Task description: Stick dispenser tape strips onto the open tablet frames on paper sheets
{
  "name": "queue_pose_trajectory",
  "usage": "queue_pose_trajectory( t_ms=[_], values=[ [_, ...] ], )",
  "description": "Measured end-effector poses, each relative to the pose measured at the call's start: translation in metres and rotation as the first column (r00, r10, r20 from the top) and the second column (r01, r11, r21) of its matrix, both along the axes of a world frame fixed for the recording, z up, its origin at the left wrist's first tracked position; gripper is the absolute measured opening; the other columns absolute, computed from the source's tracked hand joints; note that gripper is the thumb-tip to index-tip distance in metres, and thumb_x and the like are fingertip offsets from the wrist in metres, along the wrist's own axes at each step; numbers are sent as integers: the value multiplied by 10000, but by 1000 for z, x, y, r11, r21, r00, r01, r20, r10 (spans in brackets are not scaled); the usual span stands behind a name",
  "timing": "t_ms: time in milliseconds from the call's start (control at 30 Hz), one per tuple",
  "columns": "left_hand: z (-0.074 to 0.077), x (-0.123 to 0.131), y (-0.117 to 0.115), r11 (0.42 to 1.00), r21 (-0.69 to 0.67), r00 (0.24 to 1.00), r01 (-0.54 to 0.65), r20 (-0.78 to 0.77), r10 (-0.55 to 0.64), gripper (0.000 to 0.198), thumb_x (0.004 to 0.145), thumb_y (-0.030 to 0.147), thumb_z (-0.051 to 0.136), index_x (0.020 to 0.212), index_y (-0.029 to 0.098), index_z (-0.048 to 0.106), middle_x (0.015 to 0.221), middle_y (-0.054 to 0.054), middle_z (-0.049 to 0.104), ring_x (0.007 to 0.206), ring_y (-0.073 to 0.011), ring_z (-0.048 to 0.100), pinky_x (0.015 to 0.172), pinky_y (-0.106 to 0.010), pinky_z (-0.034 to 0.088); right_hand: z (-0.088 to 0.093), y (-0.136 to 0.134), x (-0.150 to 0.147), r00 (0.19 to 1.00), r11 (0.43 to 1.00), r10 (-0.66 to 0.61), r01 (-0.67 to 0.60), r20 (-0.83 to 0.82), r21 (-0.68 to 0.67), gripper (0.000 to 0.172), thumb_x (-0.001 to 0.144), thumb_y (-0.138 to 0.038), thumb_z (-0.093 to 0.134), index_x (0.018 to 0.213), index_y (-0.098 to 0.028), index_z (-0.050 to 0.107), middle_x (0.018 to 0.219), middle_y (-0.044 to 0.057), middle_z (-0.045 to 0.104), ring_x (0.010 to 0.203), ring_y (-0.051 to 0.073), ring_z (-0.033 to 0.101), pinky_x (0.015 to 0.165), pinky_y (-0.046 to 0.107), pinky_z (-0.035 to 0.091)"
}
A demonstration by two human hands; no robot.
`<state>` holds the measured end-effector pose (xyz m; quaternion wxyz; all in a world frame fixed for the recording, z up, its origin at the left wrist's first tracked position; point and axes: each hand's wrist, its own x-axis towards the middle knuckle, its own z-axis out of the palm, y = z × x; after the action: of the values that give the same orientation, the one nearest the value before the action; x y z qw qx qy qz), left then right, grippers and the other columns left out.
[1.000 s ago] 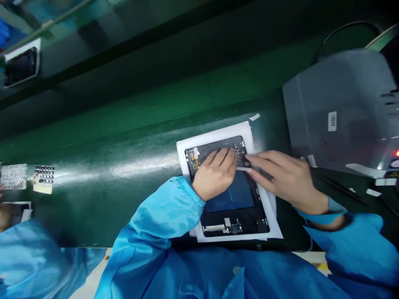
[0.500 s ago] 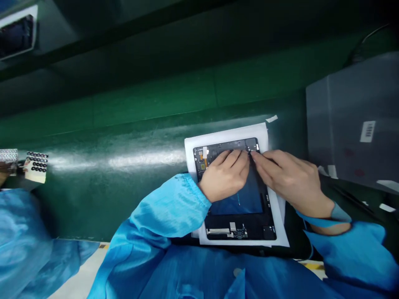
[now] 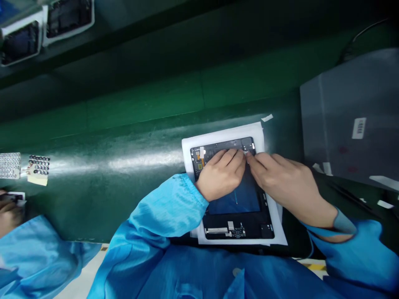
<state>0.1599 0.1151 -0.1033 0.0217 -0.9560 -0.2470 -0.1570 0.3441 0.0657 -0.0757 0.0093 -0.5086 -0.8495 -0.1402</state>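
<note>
An opened tablet [image 3: 237, 199] with bare circuit boards and ribbon cables lies on a white foam sheet [image 3: 279, 232] in front of me. My left hand [image 3: 222, 173] rests across its upper part, the fingers bent together near the top right corner. Thumb and fingertips of my right hand [image 3: 280, 178] are pinched at the same spot, touching or nearly touching the left fingertips. A small pale bit shows between the fingertips, too small to name. The hands cover the tablet's upper middle.
A grey box [image 3: 346, 124] with a barcode label stands at the right. Dark tweezers [image 3: 352, 197] lie below it. More tablets [image 3: 68, 16] sit on the shelf at upper left. At far left are sheets of small round parts [image 3: 40, 165] and a co-worker's hand [image 3: 11, 216].
The view has shifted slightly, bringing a second tablet on the shelf and the co-worker's hand into sight. Both my hands stay at the tablet's upper right; the right one has turned a little.
</note>
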Motion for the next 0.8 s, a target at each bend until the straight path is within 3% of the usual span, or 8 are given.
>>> queue_pose_trajectory(
  t_ms=[133, 267, 367, 467, 633, 800],
  values=[
    [-2, -1, 1, 999, -34, 1000, -8, -11, 7, 295, 1024, 165, 468, 1205, 83, 686, 1271, -122, 690, 1199, -215, 627, 1061, -364, 513, 9, 1, -9, 1000, 995, -12, 14, 20, -102, 245, 873, -46, 467, 976, -94, 684, 799, 88, 589, 676, 190, 483, 572, 344, 334],
    [-3, -2, 3, 998, -58, 1000, 1, -7, -2, 297, 1021, 172, 468, 1211, 81, 677, 1265, -123, 689, 1203, -218, 615, 1052, -363, 502, 10, -7, -11, 1000, 995, -29, 29, -4, -94, 341, 871, -56, 459, 1150, -56, 654, 809, 98, 603, 701, 210, 487, 574, 352, 339],
    [0, -2, 5, 998, -66, 999, 11, -33, -13, 310, 1023, 193, 468, 1249, 83, 650, 1269, -121, 678, 1193, -226, 601, 1034, -368, 480, 1, -20, -6, 998, 998, -55, 55, -38, -8, 381, 897, -120, 502, 1261, -62, 603, 842, 78, 630, 725, 211, 489, 612, 347, 368],
    [8, 0, 11, 995, -95, 996, 17, -83, -25, 326, 1022, 234, 471, 1272, 98, 629, 1256, -114, 666, 1151, -250, 588, 970, -389, 472, -12, -33, 1, 977, 995, -78, 89, -198, 46, 380, 900, -159, 558, 1274, -108, 595, 1007, 78, 667, 813, 201, 517, 700, 326, 407],
    [22, 8, 31, 970, -242, 981, 21, -185, -67, 312, 973, 286, 539, 1228, 131, 630, 1213, -109, 643, 1097, -285, 559, 895, -415, 467, -26, -40, 8, 941, 994, -110, 108, -321, -23, 404, 903, -187, 555, 1301, -141, 601, 1091, 100, 658, 853, 209, 539, 738, 343, 411],
    [10, 6, 31, 952, -305, 998, 18, -52, -35, 221, 982, 260, 533, 1094, 127, 671, 1188, -113, 657, 1108, -257, 564, 968, -401, 490, -27, -39, 9, 929, 993, -121, 117, -350, -33, 410, 899, -184, 566, 1303, -132, 618, 1112, 98, 659, 886, 211, 550, 753, 349, 408]
  ],
)
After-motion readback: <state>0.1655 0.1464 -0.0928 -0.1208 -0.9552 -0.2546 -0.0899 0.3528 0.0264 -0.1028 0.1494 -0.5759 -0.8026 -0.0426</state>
